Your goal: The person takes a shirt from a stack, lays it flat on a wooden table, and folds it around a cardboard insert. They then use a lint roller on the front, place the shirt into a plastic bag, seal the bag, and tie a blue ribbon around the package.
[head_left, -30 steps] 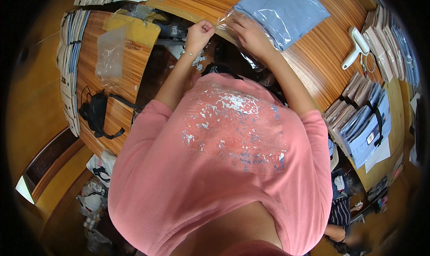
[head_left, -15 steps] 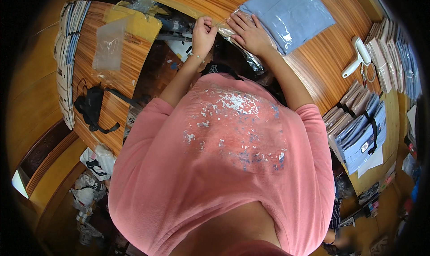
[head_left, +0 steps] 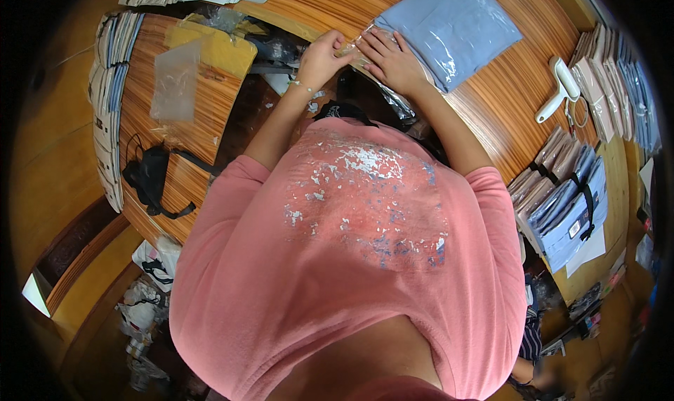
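A folded light-blue garment in a clear plastic bag (head_left: 453, 32) lies on the wooden table, its loose plastic end toward me. My right hand (head_left: 394, 63) rests flat on that end, fingers stretched out and slightly apart. Just left of it, my left hand (head_left: 324, 63) pinches at the edge of the clear plastic between thumb and fingers. The exact fold of plastic in the pinch is hard to make out. Part of the plastic hangs shiny over the table's near edge below my right hand.
A white lint roller (head_left: 559, 90) lies to the right, by stacks of bagged garments (head_left: 597, 85) and a strapped bundle (head_left: 562, 197). On the left are a yellow packet (head_left: 217, 50), an empty clear bag (head_left: 175, 82), a black pouch (head_left: 147, 176) and more stacked garments (head_left: 109, 113).
My left hand has moved slightly right, closer to my right hand, and now pinches the plastic edge. My right hand stays flat on the bag, and the bagged garment has barely shifted.
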{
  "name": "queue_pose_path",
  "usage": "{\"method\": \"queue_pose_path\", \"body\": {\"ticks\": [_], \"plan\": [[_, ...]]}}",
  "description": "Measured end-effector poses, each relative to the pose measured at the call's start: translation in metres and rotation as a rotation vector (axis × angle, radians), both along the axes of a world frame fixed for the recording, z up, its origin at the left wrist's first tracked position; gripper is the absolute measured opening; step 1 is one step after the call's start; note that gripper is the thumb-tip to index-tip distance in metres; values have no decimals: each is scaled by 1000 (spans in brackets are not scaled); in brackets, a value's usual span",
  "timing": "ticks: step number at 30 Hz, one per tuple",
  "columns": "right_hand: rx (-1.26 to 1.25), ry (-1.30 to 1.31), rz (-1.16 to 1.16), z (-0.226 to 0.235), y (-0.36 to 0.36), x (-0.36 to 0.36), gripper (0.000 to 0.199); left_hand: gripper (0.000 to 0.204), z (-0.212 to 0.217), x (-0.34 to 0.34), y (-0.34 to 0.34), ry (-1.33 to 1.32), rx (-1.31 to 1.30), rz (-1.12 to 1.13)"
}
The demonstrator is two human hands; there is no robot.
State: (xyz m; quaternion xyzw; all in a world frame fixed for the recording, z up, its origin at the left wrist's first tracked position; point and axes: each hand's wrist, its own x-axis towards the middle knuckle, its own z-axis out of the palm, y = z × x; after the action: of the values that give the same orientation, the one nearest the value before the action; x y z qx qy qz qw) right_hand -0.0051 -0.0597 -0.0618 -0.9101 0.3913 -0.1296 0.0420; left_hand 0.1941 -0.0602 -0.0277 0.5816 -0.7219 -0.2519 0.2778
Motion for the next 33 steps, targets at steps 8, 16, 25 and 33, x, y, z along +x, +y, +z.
{"method": "queue_pose_path", "body": {"ticks": [8,16,25,33], "plan": [[32,-7,6,1,1,-1,51,16,-8,10,0,74,67,-37],[51,-5,27,6,1,0,50,10,-26,18,2,767,546,270],[245,-224,42,4,-6,-5,42,23,-9,19,-9,-228,-234,-353],[1133,-1154,-154,39,-19,-13,36,32,-17,66,-35,-274,-218,-616]]}}
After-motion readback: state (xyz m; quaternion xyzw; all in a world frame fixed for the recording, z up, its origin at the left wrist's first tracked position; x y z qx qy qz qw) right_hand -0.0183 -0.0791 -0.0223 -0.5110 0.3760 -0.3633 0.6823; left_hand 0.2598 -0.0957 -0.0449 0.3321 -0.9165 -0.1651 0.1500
